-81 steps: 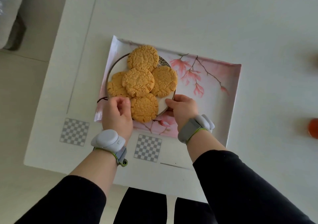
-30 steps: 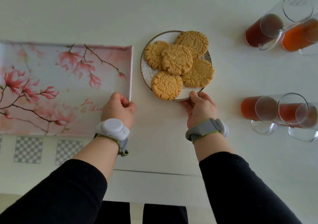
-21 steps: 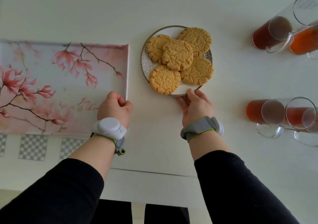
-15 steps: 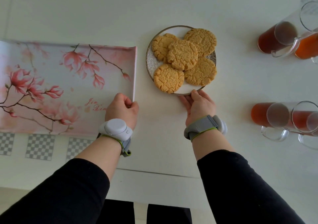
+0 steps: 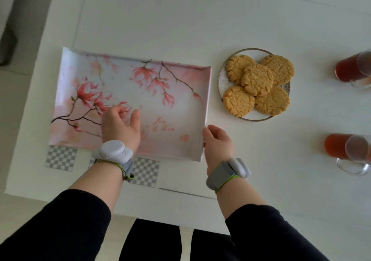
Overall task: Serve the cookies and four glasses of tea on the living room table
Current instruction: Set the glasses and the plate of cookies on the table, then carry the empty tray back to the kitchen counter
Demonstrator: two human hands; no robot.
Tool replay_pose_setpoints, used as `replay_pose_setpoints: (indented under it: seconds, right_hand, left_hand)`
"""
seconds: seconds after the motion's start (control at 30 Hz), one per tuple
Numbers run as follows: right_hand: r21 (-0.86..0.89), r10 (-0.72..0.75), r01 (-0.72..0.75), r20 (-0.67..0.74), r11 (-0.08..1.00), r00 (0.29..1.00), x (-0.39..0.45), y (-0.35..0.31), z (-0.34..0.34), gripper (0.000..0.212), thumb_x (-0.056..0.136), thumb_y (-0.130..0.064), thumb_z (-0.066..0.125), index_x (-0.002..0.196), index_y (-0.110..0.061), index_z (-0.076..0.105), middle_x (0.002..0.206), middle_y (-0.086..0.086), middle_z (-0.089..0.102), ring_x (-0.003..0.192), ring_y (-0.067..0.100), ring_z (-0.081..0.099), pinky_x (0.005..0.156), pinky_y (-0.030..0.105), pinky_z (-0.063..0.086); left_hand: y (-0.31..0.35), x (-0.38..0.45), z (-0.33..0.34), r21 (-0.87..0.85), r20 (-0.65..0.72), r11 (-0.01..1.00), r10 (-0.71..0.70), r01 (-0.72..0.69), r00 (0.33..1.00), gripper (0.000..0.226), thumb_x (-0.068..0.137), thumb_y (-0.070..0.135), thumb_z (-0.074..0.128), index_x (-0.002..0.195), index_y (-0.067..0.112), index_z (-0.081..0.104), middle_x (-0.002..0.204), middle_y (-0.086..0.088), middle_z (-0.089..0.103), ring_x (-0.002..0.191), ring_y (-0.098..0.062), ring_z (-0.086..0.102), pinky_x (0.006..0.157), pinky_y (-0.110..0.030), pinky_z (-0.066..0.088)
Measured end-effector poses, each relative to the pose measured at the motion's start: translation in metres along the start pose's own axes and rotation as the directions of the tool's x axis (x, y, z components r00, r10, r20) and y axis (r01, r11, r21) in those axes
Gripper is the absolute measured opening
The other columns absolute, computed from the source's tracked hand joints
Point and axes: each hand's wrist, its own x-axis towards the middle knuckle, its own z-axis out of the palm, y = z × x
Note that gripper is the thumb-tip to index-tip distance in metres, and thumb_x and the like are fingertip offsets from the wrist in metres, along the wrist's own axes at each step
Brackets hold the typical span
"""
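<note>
A white plate [image 5: 222, 82] with several round golden cookies [image 5: 257, 80] stands on the white table [image 5: 180, 20], just right of an empty pink floral tray [image 5: 124, 76]. Glasses of tea sit at the right border, cut by the frame: a dark red one [image 5: 349, 70] farther back and an orange one [image 5: 338, 146] nearer. My left hand [image 5: 120, 126] hovers over the tray's front middle with fingers spread, holding nothing. My right hand [image 5: 217, 143] is at the tray's right edge near the front corner, thumb on the rim, fingers hidden.
Grey checkered markers [image 5: 145, 172] are printed on the table between the tray and its near edge. The table's left edge is close to the tray, with pale floor and a grey sofa corner [image 5: 12, 30] beyond. My dark-clad legs [image 5: 156, 240] are against the near edge.
My right hand has let go of the cookie plate and moved left to the tray's right edge. My left hand left that edge and slid left over the tray. The view swung left.
</note>
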Motion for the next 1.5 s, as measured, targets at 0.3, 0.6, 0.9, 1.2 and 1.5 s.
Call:
replay_pose_setpoints:
  seconds: [0.3, 0.6, 0.9, 1.2, 1.5]
  right_hand:
    - [-0.128, -0.06, 0.039, -0.166, 0.991, 0.984, -0.008, -0.008, 0.041, 0.013, 0.082, -0.019, 0.051, 0.075, -0.024, 0.061, 0.044, -0.021, 0.061, 0.038, 0.0, 0.057, 0.034, 0.015, 0.041]
    - [-0.211, -0.033, -0.015, -0.222, 0.977, 0.974, -0.005, -0.016, 0.052, 0.027, 0.081, -0.024, 0.045, 0.1, -0.019, 0.063, 0.05, -0.007, 0.068, 0.055, 0.018, 0.064, 0.047, 0.021, 0.041]
    - [-0.294, -0.2, 0.132, -0.217, 0.947, 0.956, -0.034, -0.063, 0.041, 0.013, 0.084, -0.024, 0.047, 0.087, -0.019, 0.059, 0.039, -0.013, 0.059, 0.031, 0.008, 0.056, 0.03, 0.016, 0.037]
    - [-0.512, -0.523, 0.459, 0.022, 0.726, 0.852, -0.14, -0.173, -0.006, 0.019, 0.081, -0.027, 0.046, 0.079, -0.018, 0.062, 0.042, -0.009, 0.058, 0.055, 0.016, 0.051, 0.048, 0.023, 0.034]
    - [-0.458, -0.604, 0.672, 0.31, 0.583, 0.735, -0.277, -0.232, -0.021, 0.031, 0.076, -0.021, 0.049, 0.056, -0.034, 0.068, 0.049, -0.01, 0.061, 0.059, 0.023, 0.059, 0.06, 0.031, 0.051]
  left_hand:
    - [-0.079, 0.072, -0.073, 0.162, -0.132, 0.976, -0.122, 0.143, 0.984, 0.053, 0.089, 0.032, 0.051, 0.125, -0.006, 0.042, 0.133, -0.027, 0.042, 0.121, -0.04, 0.041, 0.097, -0.046, 0.036]
    - [-0.105, 0.094, -0.086, 0.164, -0.009, 0.939, -0.307, 0.304, 0.952, 0.049, 0.09, 0.042, 0.033, 0.116, 0.004, 0.051, 0.116, -0.026, 0.049, 0.099, -0.044, 0.049, 0.083, -0.046, 0.04]
    - [-0.083, 0.055, -0.139, -0.06, -0.175, 0.944, -0.331, 0.326, 0.927, 0.04, 0.087, 0.029, 0.041, 0.092, -0.008, 0.053, 0.105, -0.04, 0.052, 0.066, -0.037, 0.039, 0.058, -0.033, 0.026]
    - [-0.038, -0.034, -0.25, -0.104, -0.371, 0.955, -0.296, 0.277, 0.88, 0.033, 0.09, 0.028, 0.036, 0.085, 0.002, 0.055, 0.089, -0.025, 0.054, 0.071, -0.032, 0.042, 0.06, -0.033, 0.028]
    - [-0.024, -0.155, -0.369, -0.17, -0.583, 0.936, -0.348, 0.309, 0.734, 0.023, 0.088, 0.022, 0.042, 0.069, 0.015, 0.051, 0.059, -0.006, 0.044, 0.06, -0.028, 0.037, 0.056, -0.031, 0.028]
